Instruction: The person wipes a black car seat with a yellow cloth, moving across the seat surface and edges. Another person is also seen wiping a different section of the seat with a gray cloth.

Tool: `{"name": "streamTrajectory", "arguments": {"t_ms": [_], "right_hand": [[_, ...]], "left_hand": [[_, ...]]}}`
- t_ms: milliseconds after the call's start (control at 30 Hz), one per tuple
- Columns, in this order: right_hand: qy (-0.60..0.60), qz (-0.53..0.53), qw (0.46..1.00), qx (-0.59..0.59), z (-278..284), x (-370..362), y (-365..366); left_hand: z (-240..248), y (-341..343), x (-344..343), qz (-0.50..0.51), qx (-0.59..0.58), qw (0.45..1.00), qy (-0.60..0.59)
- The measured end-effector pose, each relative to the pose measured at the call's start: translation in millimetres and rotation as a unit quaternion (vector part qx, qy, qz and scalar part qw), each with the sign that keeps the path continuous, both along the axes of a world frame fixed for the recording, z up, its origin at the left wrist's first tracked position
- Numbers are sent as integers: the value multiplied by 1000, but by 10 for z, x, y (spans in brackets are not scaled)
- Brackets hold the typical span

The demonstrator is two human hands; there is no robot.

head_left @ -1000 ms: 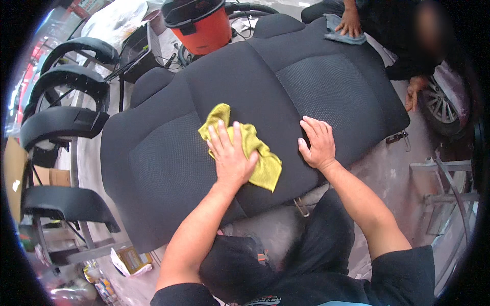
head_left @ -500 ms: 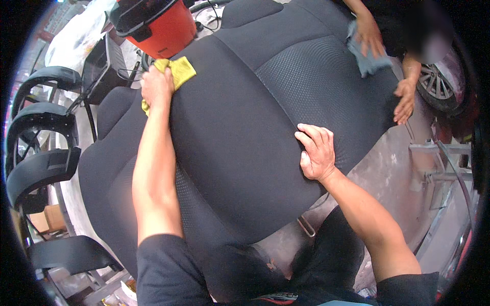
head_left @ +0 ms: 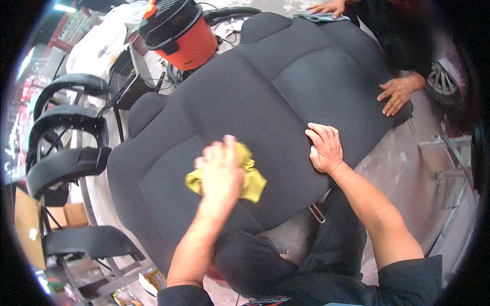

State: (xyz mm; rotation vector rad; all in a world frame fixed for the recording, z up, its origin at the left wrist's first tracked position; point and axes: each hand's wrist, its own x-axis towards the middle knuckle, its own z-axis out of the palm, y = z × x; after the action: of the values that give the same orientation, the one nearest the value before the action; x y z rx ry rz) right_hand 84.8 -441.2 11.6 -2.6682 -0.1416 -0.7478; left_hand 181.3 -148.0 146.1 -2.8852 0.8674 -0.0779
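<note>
"When you look down through the head view, where does the yellow cloth (head_left: 253, 179) lie?"

"On the left, near part of the dark padded seat (head_left: 229, 92), under the left hand (head_left: 222, 171). That hand is blurred; its fingers lie over the cloth, and I cannot tell whether they clamp it."

"How about the right hand (head_left: 325, 148)?"

"It rests on the seat's near side, right of the cloth, fingers slightly bent, thumb and forefinger apart."

"Which containers do you see?"

"A red drum (head_left: 191, 48) stands at the far left, just beyond the seat. Its black lid (head_left: 168, 23) hides the contents. Left of it sits a black bin (head_left: 122, 76); I cannot make out what it holds. A cardboard box (head_left: 75, 215) is farther left, near some curved black parts (head_left: 66, 166)."

"Anyone alongside?"

"A co-worker, far right: one hand (head_left: 332, 7) on a blue-grey cloth (head_left: 321, 18), the other hand (head_left: 398, 94) spread on the seat's right end."
</note>
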Motion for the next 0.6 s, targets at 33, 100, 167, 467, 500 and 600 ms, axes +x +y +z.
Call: {"name": "streamTrajectory", "arguments": {"t_ms": [33, 100, 167, 467, 500, 600], "right_hand": [[4, -3, 1000, -3, -13, -14, -32], [8, -5, 1000, -3, -11, -19, -99], [8, 0, 1000, 9, -42, 44, -66], [17, 6, 999, 47, -182, 63, -105], [23, 4, 999, 40, -179, 69, -127], [19, 5, 999, 43, -160, 70, -122]], "left_hand": [[96, -17, 126, 47, 59, 996, 44], [123, -145, 533, 53, -109, 988, 94], [39, -403, 1181, -2, -300, 954, -6], [-956, -1393, 2787, 46, -201, 978, 32], [-949, -1426, 2785, 32, -182, 982, 23], [-1051, -1445, 2927, -33, -192, 980, -29]]}}
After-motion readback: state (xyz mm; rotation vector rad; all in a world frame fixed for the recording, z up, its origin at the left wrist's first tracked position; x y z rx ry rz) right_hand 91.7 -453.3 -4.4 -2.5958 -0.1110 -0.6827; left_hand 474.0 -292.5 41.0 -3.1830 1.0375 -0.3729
